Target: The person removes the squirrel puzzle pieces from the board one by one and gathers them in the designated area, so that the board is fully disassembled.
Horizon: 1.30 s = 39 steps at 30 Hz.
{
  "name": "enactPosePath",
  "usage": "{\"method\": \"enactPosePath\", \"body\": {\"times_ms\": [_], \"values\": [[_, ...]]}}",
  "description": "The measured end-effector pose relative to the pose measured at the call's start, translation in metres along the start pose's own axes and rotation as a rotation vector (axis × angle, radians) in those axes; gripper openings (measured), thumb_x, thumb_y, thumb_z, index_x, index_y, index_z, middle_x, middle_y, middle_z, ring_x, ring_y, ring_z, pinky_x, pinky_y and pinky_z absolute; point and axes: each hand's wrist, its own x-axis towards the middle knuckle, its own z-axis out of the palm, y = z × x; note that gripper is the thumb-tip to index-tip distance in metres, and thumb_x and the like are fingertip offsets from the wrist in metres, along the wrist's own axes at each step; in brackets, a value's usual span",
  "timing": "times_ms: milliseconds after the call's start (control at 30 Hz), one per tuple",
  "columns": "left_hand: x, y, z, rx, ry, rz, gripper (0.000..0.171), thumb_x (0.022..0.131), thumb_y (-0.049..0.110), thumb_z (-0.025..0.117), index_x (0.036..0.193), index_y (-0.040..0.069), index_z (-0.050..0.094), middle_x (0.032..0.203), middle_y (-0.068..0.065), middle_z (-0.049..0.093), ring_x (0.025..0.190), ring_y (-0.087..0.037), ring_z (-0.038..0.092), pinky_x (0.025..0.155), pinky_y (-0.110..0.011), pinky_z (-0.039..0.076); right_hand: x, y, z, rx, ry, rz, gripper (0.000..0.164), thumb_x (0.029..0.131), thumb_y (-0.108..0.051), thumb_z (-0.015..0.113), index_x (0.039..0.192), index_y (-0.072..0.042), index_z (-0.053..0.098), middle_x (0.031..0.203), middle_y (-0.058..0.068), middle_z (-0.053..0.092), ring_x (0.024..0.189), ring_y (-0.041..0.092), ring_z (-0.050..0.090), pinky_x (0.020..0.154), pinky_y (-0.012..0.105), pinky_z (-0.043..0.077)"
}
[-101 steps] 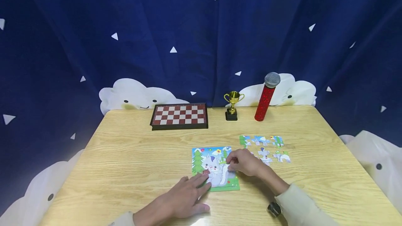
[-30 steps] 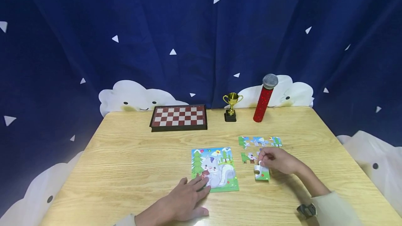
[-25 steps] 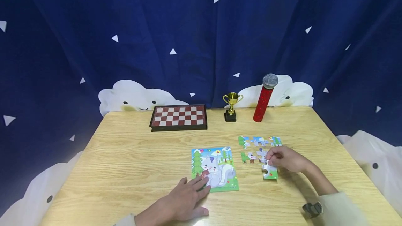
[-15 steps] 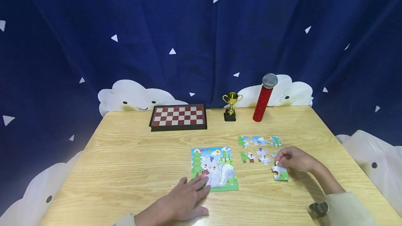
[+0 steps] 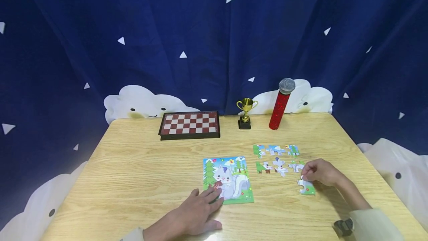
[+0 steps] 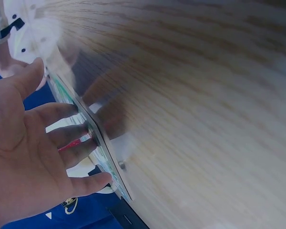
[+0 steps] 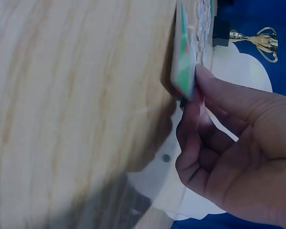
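Note:
My right hand (image 5: 321, 171) pinches a jigsaw puzzle piece (image 5: 307, 188) by its upper edge, thumb on one side and curled fingers on the other. The piece shows green grass and part of a white tail; in the right wrist view the piece (image 7: 184, 71) is close over the table. My left hand (image 5: 200, 211) lies with spread fingers on the lower left of a square squirrel picture board (image 5: 239, 189). In the left wrist view its fingertips touch the edge of the board (image 6: 102, 138). Two rows of loose puzzle pieces (image 5: 279, 166) lie just beyond the right hand.
Along the back of the wooden table (image 5: 140, 174) are a checkered board game box (image 5: 190, 125), a small gold trophy cup (image 5: 246, 112) and a red microphone (image 5: 281, 103). A dark blue curtain (image 5: 200, 18) hangs behind them.
The right hand has left the picture board and travelled right with the puzzle piece, past the lower row, uncovering more loose pieces. The left hand has stayed on the board.

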Motion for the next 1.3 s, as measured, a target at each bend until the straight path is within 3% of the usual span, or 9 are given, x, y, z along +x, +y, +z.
{"method": "enactPosePath", "body": {"times_ms": [200,333,600,833,1067,1300], "values": [[0.0,0.0,0.0,0.015,0.008,0.006,0.07,0.092,0.065,0.035,0.145,0.02,0.04,0.155,-0.004,0.032,0.142,-0.024,0.032,0.103,-0.053,0.039,0.003,-0.002,0.001,-0.06,0.036,0.082,0.004,0.081,-0.006,0.069,0.082,-0.004,0.066,0.071,0.0,0.055,0.069,0.013,0.047,0.059,0.021,0.037],[0.0,-0.002,0.0,0.002,0.012,0.014,0.071,0.092,0.065,0.035,0.145,0.018,0.04,0.155,-0.005,0.032,0.142,-0.025,0.032,0.103,-0.054,0.039,0.003,-0.004,0.0,-0.084,0.052,0.075,0.005,0.081,-0.007,0.07,0.081,-0.005,0.066,0.071,0.0,0.057,0.069,0.014,0.048,0.058,0.021,0.038],[0.001,-0.006,0.0,-0.023,0.016,0.029,0.07,0.092,0.064,0.035,0.144,0.017,0.041,0.154,-0.007,0.033,0.141,-0.027,0.033,0.103,-0.054,0.04,0.01,-0.035,0.009,-0.045,0.038,-0.031,0.007,0.084,-0.009,0.069,0.081,-0.004,0.065,0.072,0.001,0.058,0.063,0.011,0.047,0.053,0.02,0.039],[0.002,-0.006,0.001,-0.014,0.039,0.037,0.069,0.092,0.063,0.037,0.142,0.017,0.045,0.152,-0.007,0.036,0.139,-0.026,0.037,0.101,-0.052,0.042,0.026,-0.079,0.038,0.015,-0.052,-0.129,0.007,0.082,-0.009,0.07,0.08,-0.005,0.065,0.071,0.001,0.06,0.059,0.008,0.042,0.051,0.018,0.035],[0.0,-0.007,0.0,-0.01,0.049,0.028,0.069,0.092,0.064,0.037,0.141,0.016,0.046,0.152,-0.008,0.037,0.139,-0.025,0.037,0.101,-0.049,0.042,0.042,-0.122,0.072,-0.005,-0.139,-0.306,0.004,0.082,-0.008,0.071,0.079,-0.006,0.067,0.069,-0.002,0.06,0.062,0.005,0.046,0.055,0.019,0.04],[-0.003,-0.009,-0.001,0.005,0.065,0.022,0.069,0.092,0.063,0.038,0.14,0.015,0.047,0.152,-0.007,0.037,0.139,-0.023,0.038,0.101,-0.049,0.043,0.049,-0.149,0.099,-0.011,-0.191,-0.385,0.005,0.08,-0.004,0.071,0.083,-0.005,0.068,0.07,-0.002,0.061,0.063,0.003,0.05,0.058,0.017,0.044]]}}
